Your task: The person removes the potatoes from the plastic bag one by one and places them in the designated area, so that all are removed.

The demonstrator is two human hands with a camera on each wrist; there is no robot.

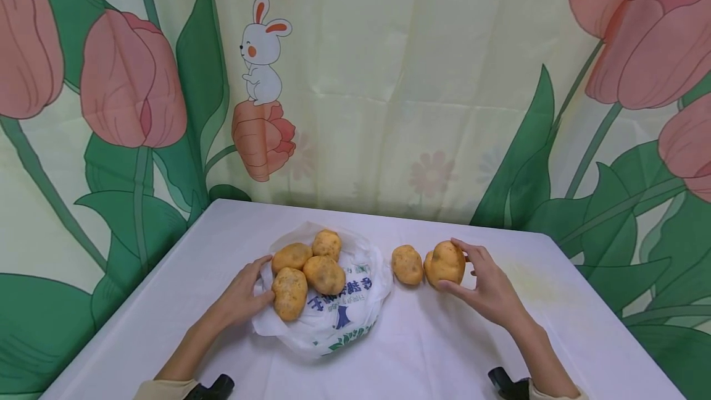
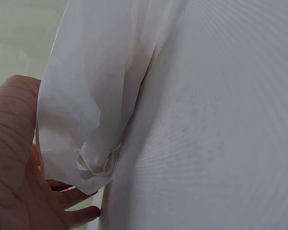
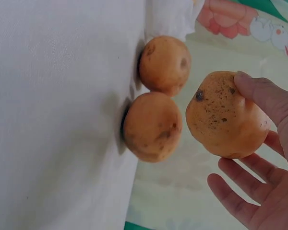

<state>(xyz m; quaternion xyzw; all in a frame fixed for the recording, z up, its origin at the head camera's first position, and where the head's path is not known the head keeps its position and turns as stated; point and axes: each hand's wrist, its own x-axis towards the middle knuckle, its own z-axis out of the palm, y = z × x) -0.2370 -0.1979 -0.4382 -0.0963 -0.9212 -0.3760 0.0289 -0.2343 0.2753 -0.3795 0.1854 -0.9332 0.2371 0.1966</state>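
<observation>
My right hand (image 1: 491, 286) holds a potato (image 1: 449, 262) between thumb and fingertips, raised off the table. In the right wrist view this potato (image 3: 225, 115) shows dark specks, and the lower fingers spread away from it. Just behind it, partly covered in the head view, sits a second potato (image 3: 152, 127), beside a third potato (image 3: 165, 65) on the cloth. My left hand (image 1: 244, 295) rests at the left side of a white plastic bag (image 1: 355, 307), thumb and forefinger apart at its edge near the leftmost potato (image 1: 290, 294). The bag (image 2: 86, 96) hides part of that hand in the left wrist view.
Several potatoes lie together on the flattened printed bag, among them one potato (image 1: 324, 275) near its middle. A white cloth covers the table (image 1: 422, 350). Behind the table's far edge hangs a curtain (image 1: 378, 141) printed with tulips and a rabbit.
</observation>
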